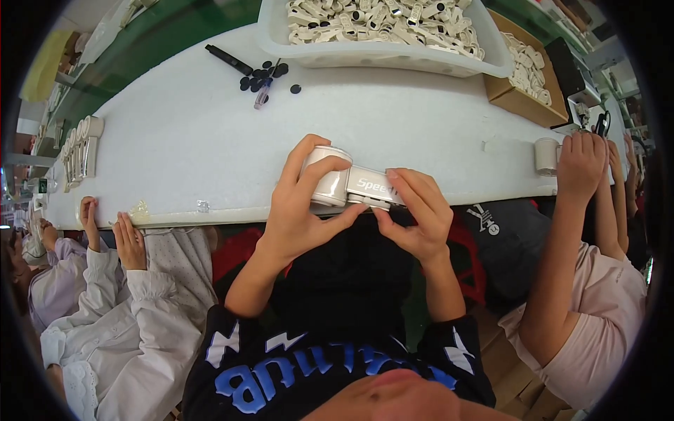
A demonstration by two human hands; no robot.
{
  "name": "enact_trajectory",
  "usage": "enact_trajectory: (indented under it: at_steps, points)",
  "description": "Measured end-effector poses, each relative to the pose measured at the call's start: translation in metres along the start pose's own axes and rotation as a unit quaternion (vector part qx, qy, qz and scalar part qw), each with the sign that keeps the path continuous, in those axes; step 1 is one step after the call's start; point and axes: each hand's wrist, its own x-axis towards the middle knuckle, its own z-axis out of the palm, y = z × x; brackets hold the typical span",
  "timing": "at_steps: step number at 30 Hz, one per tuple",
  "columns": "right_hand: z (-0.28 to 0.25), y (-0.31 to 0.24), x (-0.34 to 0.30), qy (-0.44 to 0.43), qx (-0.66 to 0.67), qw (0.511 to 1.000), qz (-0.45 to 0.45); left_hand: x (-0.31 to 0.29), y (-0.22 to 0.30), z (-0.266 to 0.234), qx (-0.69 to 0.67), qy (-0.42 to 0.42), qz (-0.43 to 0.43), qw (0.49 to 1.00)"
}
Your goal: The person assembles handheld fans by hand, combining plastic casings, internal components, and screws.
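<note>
Near the table's front edge I hold a glossy white handheld device (331, 184), with a thick rounded head on the left and a flat rectangular handle on the right. Around its head curl the fingers of my left hand (298, 193), its thumb pressing at the lower edge by the joint. My right hand (421, 210) pinches the end of the handle, fingers on top and thumb underneath. Small parts show along the device's lower edge between my thumbs; their detail is too fine to make out.
A translucent bin (393, 59) of white plastic parts stands at the back, beside a cardboard box (523, 98) of similar parts. A screwdriver (264, 91), black discs (295, 89) and a black pen-like tool (228, 59) lie back left. White devices (86, 151) stand far left. Co-workers sit either side.
</note>
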Motion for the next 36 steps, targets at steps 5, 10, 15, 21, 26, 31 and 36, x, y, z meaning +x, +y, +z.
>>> enact_trajectory:
  at_steps: [5, 10, 15, 21, 26, 31, 36]
  points:
    - [0.002, 0.0, 0.0, 0.01, 0.011, 1.0, 0.021, 0.007, 0.003, -0.002, 0.007, -0.006, -0.002, 1.0]
    - [-0.005, -0.003, 0.015, -0.019, 0.066, 0.984, 0.167, 0.043, 0.009, -0.009, 0.019, -0.094, -0.086, 0.992]
    - [0.006, 0.001, 0.026, 0.108, 0.081, 0.984, 0.114, 0.059, -0.012, -0.006, 0.163, -0.078, 0.049, 0.982]
    - [-0.008, 0.016, 0.028, 0.011, -0.024, 0.998, 0.057, 0.084, -0.034, -0.009, 0.2, -0.158, 0.307, 0.917]
    - [-0.013, 0.024, 0.04, 0.007, -0.067, 0.998, 0.016, 0.106, -0.042, -0.001, 0.159, -0.168, 0.337, 0.913]
    - [-0.02, 0.031, 0.047, -0.04, -0.087, 0.995, 0.039, 0.126, -0.041, 0.005, 0.183, -0.194, 0.366, 0.892]
    - [-0.023, 0.045, 0.058, -0.031, -0.155, 0.987, -0.027, 0.145, -0.045, 0.013, 0.131, -0.245, 0.338, 0.899]
